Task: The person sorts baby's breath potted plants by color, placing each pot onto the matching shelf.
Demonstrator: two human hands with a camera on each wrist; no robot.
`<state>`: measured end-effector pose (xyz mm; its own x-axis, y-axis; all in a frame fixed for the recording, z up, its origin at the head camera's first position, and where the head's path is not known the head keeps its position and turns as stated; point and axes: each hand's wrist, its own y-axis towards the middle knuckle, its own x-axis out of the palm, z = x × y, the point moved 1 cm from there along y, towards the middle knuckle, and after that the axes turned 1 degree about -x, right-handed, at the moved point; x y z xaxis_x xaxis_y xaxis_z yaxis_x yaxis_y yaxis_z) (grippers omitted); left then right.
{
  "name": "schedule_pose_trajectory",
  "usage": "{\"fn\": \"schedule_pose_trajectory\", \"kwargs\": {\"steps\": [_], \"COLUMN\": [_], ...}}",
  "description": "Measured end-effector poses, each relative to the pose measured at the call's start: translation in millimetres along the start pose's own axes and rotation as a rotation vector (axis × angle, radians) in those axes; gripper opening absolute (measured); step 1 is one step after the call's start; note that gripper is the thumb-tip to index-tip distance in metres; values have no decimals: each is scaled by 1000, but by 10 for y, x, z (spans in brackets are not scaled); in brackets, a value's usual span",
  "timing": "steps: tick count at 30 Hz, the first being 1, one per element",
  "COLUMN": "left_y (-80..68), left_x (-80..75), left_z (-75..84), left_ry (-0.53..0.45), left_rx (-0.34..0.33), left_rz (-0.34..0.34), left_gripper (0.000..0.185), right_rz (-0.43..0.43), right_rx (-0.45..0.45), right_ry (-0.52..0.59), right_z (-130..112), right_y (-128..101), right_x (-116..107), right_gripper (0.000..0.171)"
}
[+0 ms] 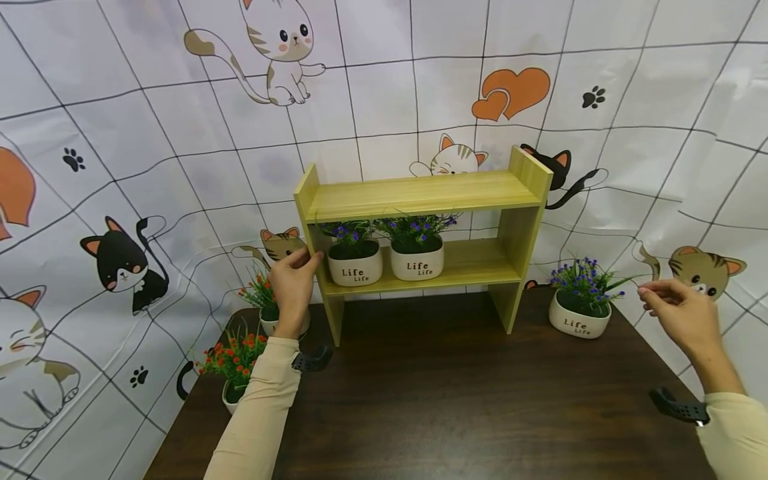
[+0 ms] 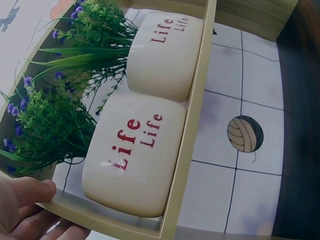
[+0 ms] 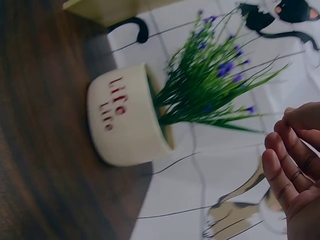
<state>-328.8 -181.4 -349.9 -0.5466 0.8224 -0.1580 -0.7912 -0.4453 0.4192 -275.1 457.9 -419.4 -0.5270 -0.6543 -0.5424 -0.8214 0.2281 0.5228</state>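
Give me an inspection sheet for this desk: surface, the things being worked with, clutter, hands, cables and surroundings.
Surface: dark wooden table, bare in the middle.
Job's things: wooden shelf unit stands at the back; two white "Life" pots with purple flowers, the left pot and the middle pot, sit side by side on its lower shelf; a third purple-flower pot stands on the table to the right of the shelf.
Clutter: two red-flower pots at the table's left edge.
Hands: left hand grips the shelf's left side panel; right hand hangs open beside the third pot, touching nothing.
Cables: nothing seen.
Surroundings: cat-print backdrop behind and around.
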Motion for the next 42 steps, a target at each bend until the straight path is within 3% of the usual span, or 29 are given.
{"fn": "schedule_pose_trajectory", "kwargs": {"steps": [10, 20, 25, 28, 32, 37, 39, 42], "left_y": [-8, -13, -18, -12, -2, 3, 4, 0], "left_x": [2, -8, -12, -6, 1, -2, -4, -4], "left_z": [-4, -19, -14, -13, -22, -25, -23, -21], "left_ry": [-6, -7, -5, -3, -3, -10, -11, -15], "left_rx": [26, 27, 28, 30, 37, 32, 31, 28], "left_rz": [-9, -9, -8, -8, -4, -5, -5, -6], "left_gripper": [30, 33, 34, 33, 31, 30, 30, 30], "right_rz": [-154, -370, -478, -468, -428, -482, -468, -384], "right_rx": [99, 194, 248, 191, 155, 291, 317, 288], "right_ry": [-3, 19, 123, 156, 117, 86, 60, 17], "right_z": [392, 603, 649, 666, 694, 672, 655, 639], "right_y": [-25, -45, -42, -41, -59, -71, -78, -103], "right_x": [244, 580, 729, 831, 951, 998, 1016, 1063], "right_gripper": [45, 89, 112, 108, 97, 124, 127, 121]}}
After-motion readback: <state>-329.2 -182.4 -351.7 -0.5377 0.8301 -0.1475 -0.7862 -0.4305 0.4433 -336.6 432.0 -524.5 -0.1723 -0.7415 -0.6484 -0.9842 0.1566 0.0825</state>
